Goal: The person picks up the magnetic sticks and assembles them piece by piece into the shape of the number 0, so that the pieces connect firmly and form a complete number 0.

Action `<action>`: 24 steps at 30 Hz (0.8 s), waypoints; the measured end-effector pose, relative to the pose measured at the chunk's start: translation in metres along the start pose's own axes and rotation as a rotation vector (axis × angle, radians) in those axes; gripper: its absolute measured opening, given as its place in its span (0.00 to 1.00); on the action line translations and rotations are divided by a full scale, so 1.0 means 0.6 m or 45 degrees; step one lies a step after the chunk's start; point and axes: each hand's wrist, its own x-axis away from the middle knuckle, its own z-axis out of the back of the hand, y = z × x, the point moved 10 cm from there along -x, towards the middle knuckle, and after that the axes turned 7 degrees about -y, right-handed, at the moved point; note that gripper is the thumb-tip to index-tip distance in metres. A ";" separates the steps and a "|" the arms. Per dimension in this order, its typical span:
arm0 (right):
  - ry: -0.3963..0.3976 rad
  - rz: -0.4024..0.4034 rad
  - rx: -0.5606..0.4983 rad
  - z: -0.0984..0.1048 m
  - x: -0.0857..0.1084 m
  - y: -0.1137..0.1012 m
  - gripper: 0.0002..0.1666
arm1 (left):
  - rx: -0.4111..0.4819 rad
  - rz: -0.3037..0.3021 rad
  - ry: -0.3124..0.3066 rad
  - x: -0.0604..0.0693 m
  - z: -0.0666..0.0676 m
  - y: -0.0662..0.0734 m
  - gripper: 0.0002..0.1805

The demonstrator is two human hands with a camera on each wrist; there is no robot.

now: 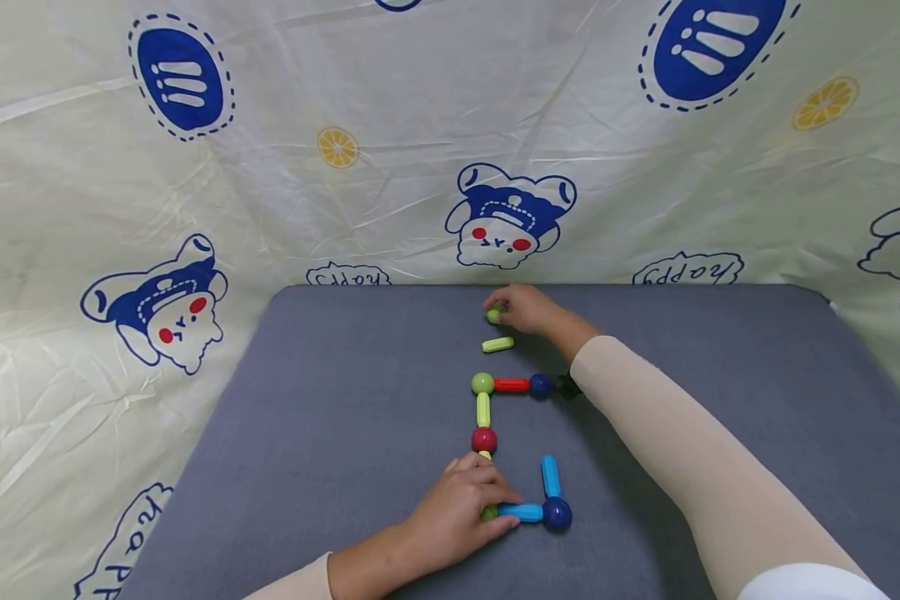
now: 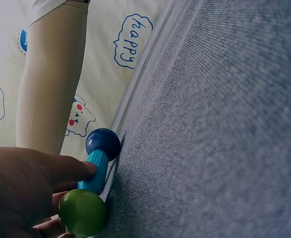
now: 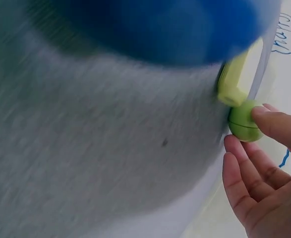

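At the far side of the table my right hand (image 1: pixel 521 310) pinches a loose green ball (image 3: pixel 245 121) between thumb and fingers. Just nearer lies a loose yellow-green rod (image 1: pixel 498 344). My left hand (image 1: pixel 461 510) holds the near corner of a ball-and-rod toy chain, its thumb on a light-blue rod (image 2: pixel 96 171) beside a green ball (image 2: pixel 83 213). That rod runs to a dark blue ball (image 1: pixel 557 514) with another light-blue rod (image 1: pixel 551 476) on it. Farther along are a red ball (image 1: pixel 484 440), a yellow-green rod (image 1: pixel 483 409), a green ball (image 1: pixel 482 383) and a red rod (image 1: pixel 512 385).
A dark blue ball (image 1: pixel 540 386) ends the red rod, close under my right forearm. All the pieces rest on a grey cloth-covered table (image 1: pixel 345 392). A printed pale sheet (image 1: pixel 390 208) hangs behind the table's far edge and at its sides.
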 end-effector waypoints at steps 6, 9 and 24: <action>-0.009 -0.056 -0.013 0.006 0.025 0.030 0.18 | -0.009 0.001 0.006 -0.001 0.001 0.002 0.11; -0.004 -0.055 -0.014 0.011 0.040 0.045 0.18 | -0.011 -0.002 0.018 0.000 0.002 0.003 0.11; 0.013 -0.010 -0.021 0.016 0.155 0.099 0.17 | -0.011 -0.012 0.060 0.003 0.008 0.009 0.09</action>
